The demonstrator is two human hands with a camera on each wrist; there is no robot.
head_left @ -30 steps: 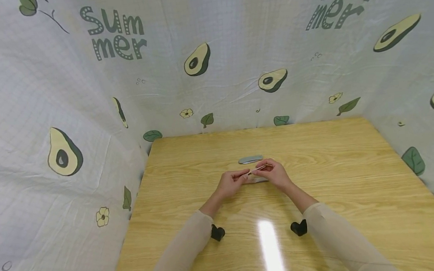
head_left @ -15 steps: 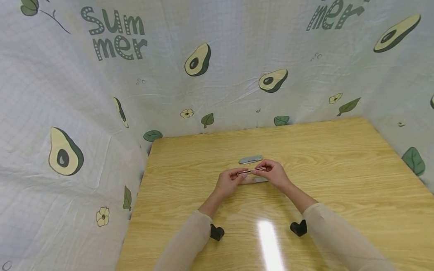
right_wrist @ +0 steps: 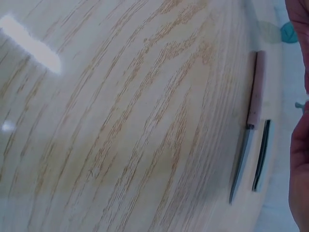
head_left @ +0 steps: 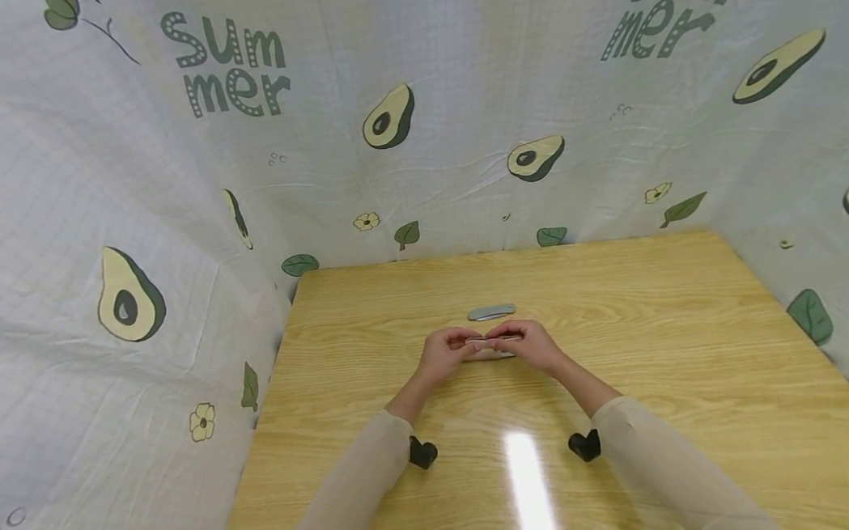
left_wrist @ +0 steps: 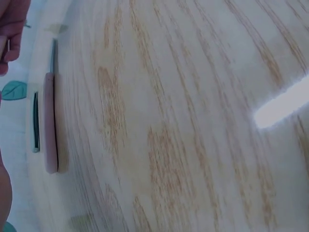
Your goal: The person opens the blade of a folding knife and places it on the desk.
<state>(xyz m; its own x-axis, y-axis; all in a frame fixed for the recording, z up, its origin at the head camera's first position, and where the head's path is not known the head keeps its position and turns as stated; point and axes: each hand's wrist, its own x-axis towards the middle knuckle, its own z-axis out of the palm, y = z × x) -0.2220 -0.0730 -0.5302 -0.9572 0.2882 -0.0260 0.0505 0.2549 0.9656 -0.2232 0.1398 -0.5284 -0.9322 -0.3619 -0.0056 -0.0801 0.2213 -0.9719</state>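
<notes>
My left hand [head_left: 440,355] and right hand [head_left: 534,346] meet near the middle of the table, fingertips almost touching. Between thumbs and fingers they both pinch a slim, straight bar with pale edges [head_left: 509,338]; the fingers cover most of it, so its kind is unclear. Just below the hands lies a knife with a pink handle [left_wrist: 50,123] and its blade [right_wrist: 241,162] out, partly hidden in the head view. Beyond the hands rests a grey-green folding knife [head_left: 491,312], which looks folded. In both wrist views the hands show only at the edge.
The wood-grain table [head_left: 368,301] extends around the hands, with a bright light reflection near its front. White printed cloth [head_left: 457,198] hangs behind the table and at both sides. A black wrist mount [head_left: 423,453] shows at each sleeve.
The held bar, slanted up to the right a second ago, is now level. The right hand has come down slightly and its fingertips have moved closer to the left hand's. Both knives stay put.
</notes>
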